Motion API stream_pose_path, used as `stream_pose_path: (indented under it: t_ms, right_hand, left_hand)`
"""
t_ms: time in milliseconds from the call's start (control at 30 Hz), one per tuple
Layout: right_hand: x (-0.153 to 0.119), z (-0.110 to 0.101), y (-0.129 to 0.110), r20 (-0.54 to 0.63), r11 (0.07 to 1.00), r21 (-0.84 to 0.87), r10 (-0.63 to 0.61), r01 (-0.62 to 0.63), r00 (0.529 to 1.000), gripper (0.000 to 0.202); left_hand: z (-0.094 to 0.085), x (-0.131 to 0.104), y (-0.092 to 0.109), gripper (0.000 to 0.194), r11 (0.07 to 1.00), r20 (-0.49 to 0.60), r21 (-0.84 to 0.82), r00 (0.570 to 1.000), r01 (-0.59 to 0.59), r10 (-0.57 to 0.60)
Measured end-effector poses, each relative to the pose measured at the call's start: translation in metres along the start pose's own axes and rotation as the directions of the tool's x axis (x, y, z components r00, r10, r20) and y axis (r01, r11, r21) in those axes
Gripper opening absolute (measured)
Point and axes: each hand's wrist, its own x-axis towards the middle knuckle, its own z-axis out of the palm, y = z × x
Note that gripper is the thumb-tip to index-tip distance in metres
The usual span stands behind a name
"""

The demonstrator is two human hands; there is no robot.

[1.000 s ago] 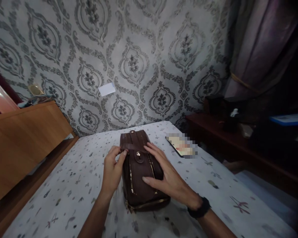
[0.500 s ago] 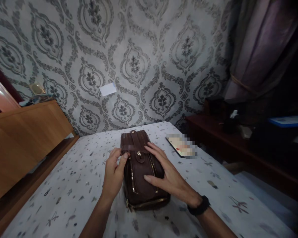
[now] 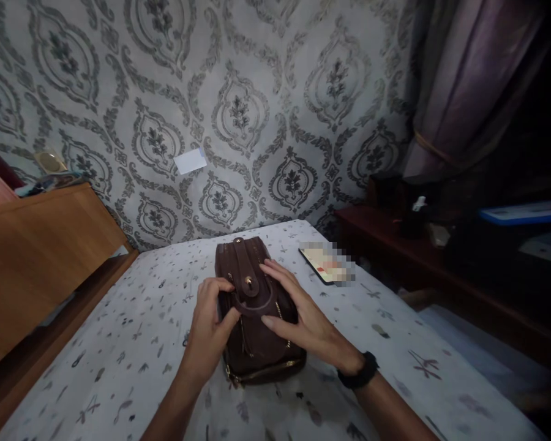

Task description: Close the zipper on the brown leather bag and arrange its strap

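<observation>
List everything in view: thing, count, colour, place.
bag: 1, dark brown with gold zips and a snap strap, on the bed under both hands
bed: 1, white sheet with small dark print, fills the foreground
phone: 1, dark-edged, screen blurred, on the bed right of the bag
cabinet: 1, light wood, left of the bed
side table: 1, dark wood, right of the bed, small dark items on it
curtain: 1, purple-grey, tied back, upper right
wallpaper: grey damask, behind the bed
left hand: 1, fingers pinching the bag's left side
right hand: 1, flat on the bag, black wristband
</observation>
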Motion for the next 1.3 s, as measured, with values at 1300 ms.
stream_pose_path:
  t_ms: [1300]
  right_hand:
    - [-0.025,0.009,0.011,-0.190,0.972,-0.208,-0.150,0.110,0.970,0.082]
  left_hand:
    - [0.045,0.039,0.032,0.017,0.837,0.105,0.466,0.958,-0.285,0.268]
